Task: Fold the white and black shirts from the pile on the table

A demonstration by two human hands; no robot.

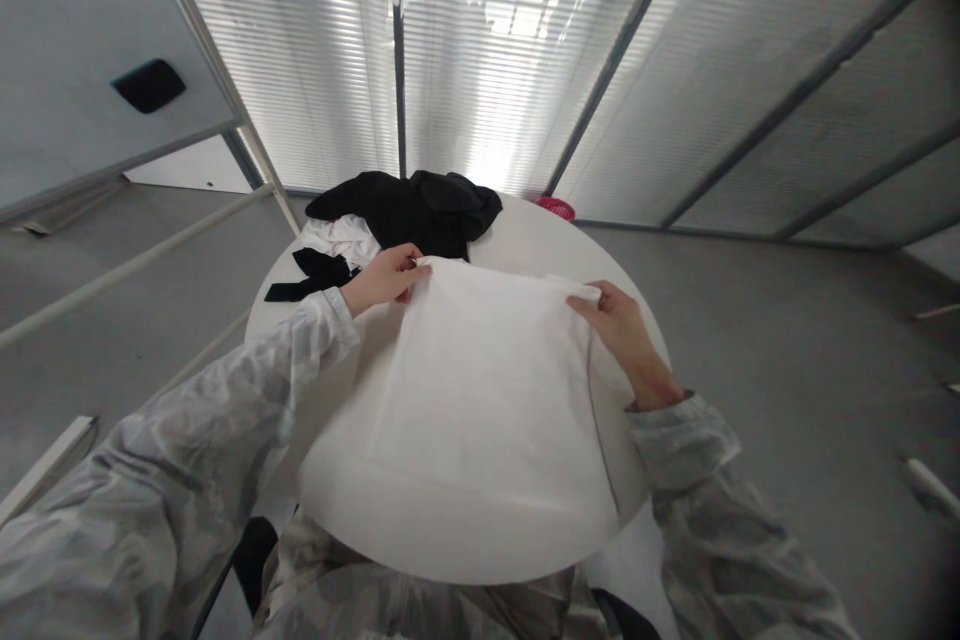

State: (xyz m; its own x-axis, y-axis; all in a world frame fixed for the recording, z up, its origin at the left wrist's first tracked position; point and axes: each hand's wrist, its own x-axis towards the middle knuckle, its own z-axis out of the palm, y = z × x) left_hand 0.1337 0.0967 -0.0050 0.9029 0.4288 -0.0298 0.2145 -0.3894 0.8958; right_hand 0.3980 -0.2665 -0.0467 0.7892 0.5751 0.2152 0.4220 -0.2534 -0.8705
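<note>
A white folded cloth (495, 380), which looks like a garment, spreads over the round white table in front of me. My left hand (388, 275) pinches its far left corner between thumb and fingers. At the far right corner, my right hand (616, 322) grips the edge in the same way. The far edge is stretched fairly straight between both hands, and the near part lies flat on the table. Whether the cloth is a shirt I cannot tell.
On the far left of the round table (555, 555) lies a pile of black clothes (405, 210) with a crumpled white cloth (341, 238) beside it. Behind the table's far edge shows a red object (556, 208). A white metal frame (142, 260) stands at left, a blind-covered glass wall (510, 50) ahead.
</note>
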